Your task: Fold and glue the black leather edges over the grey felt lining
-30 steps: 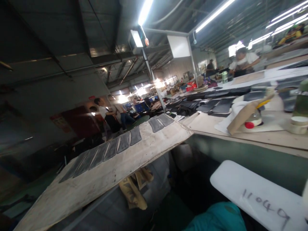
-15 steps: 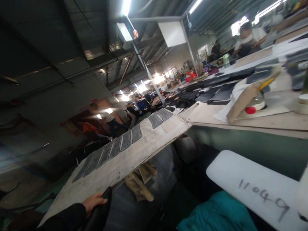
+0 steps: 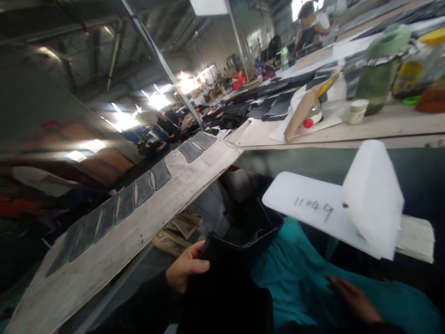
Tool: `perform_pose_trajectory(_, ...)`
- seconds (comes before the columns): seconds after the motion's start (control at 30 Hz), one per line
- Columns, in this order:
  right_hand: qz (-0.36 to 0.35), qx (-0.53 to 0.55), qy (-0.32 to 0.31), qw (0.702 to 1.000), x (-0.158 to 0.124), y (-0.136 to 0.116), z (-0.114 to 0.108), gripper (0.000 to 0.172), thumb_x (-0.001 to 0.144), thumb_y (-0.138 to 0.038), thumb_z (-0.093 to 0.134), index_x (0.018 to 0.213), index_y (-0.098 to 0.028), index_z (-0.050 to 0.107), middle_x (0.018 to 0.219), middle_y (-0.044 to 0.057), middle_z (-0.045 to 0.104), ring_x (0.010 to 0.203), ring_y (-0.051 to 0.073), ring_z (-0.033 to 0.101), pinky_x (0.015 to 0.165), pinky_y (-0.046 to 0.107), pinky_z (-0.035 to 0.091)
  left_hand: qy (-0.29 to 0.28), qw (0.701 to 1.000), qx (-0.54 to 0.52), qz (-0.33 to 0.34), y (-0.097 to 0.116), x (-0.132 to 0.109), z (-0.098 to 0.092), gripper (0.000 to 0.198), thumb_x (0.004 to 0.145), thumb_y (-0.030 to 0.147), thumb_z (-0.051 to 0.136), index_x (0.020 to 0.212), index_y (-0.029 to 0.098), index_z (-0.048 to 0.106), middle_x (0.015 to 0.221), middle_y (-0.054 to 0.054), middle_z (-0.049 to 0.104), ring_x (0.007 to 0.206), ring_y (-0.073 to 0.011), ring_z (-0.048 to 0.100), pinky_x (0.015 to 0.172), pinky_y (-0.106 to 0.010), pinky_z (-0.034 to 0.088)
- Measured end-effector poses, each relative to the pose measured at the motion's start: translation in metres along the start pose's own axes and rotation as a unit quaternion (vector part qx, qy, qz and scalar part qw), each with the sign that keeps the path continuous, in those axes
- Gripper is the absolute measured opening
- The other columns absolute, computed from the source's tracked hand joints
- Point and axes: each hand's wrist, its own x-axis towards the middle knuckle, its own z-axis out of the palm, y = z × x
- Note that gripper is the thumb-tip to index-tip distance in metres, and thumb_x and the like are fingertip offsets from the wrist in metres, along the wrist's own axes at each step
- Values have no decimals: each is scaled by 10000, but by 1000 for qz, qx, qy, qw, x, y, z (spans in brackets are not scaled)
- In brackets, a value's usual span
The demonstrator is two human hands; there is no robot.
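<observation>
Clock positions are taken from the centre of the head view. The left hand (image 3: 187, 266), at seven o'clock, pinches the upper edge of a black piece (image 3: 225, 287) between thumb and fingers. The black piece is at six o'clock, its mouth gaping towards the top; its lower part is too dark to inspect. The right hand (image 3: 354, 297) is at four o'clock, fingers extended and loosely apart, over teal cloth (image 3: 295, 273) — whether it touches the cloth cannot be told. The cloth lies just beside the black piece.

Between three and four o'clock: a white board (image 3: 302, 199) marked "11049". At nine o'clock: dark panels (image 3: 125, 204), laid in a row on a pale tabletop (image 3: 149, 220). At two o'clock — a green jar (image 3: 377, 81), standing upright on a bench.
</observation>
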Motion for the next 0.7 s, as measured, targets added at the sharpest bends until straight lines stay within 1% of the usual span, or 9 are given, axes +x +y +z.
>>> perform_pose_trajectory(0.13,-20,-7,18,1000,-18,-28,11,545,605,-650,482,814,-174,645,793,96,655,697,239,617,611,314,507,-22,999,37,13,3,-14,2,408,533,293,719,907,182,601,734,-8,619,673,-169,577,673,-290,429)
perform_pose_trajectory(0.23,-56,-11,-3,998,-38,-67,20,587,604,-668,513,893,-174,644,881,90,648,777,242,610,660,318,513,-93,983,134,79,10,-17,8,251,549,294,710,718,147,595,675,-7,561,630,-129,510,607,-237,391)
perform_pose_trajectory(0.27,-101,-18,-30,994,-47,-85,23,548,657,-633,511,926,-173,641,914,90,642,830,239,600,712,322,506,-129,970,174,113,12,-17,9,222,554,288,701,660,139,576,662,-7,536,628,-123,490,592,-226,377)
perform_pose_trajectory(0.33,-225,-30,-2,974,-63,-127,27,405,758,-531,491,886,-180,647,938,83,627,915,222,570,835,323,458,-195,935,238,175,12,-16,10,203,562,269,679,596,139,527,646,0,491,624,-114,462,574,-215,356)
perform_pose_trajectory(0.4,-315,-30,7,949,-74,-166,31,331,820,-456,452,890,-196,644,948,69,615,938,194,553,866,305,434,-243,905,278,212,9,-18,9,183,573,227,655,587,153,487,625,12,465,595,-98,441,553,-208,336)
perform_pose_trajectory(0.5,-331,-100,-103,933,-80,-198,33,326,848,-415,420,823,-185,650,879,52,623,875,175,561,826,282,438,-285,870,298,270,1,-25,6,189,580,174,649,618,180,464,589,21,447,560,-90,425,537,-211,320)
perform_pose_trajectory(0.6,-233,-186,-301,906,-85,-198,35,348,822,-425,449,760,-157,663,709,14,620,684,155,569,634,234,460,-286,850,270,351,4,-31,10,136,659,255,631,695,202,511,552,3,468,543,-110,455,551,-236,346)
perform_pose_trajectory(0.63,-207,-191,-347,894,-89,-194,37,345,807,-434,470,769,-154,668,710,7,623,670,155,570,605,228,455,-308,837,265,366,10,-32,14,131,695,307,604,695,202,526,540,-10,481,531,-118,464,544,-244,352)
perform_pose_trajectory(0.7,-196,-181,-368,891,-100,-189,40,336,777,-454,521,837,-157,666,799,5,634,722,170,582,637,242,461,-409,788,288,360,31,-32,26,224,744,395,532,635,199,540,522,-32,502,492,-125,465,506,-256,350)
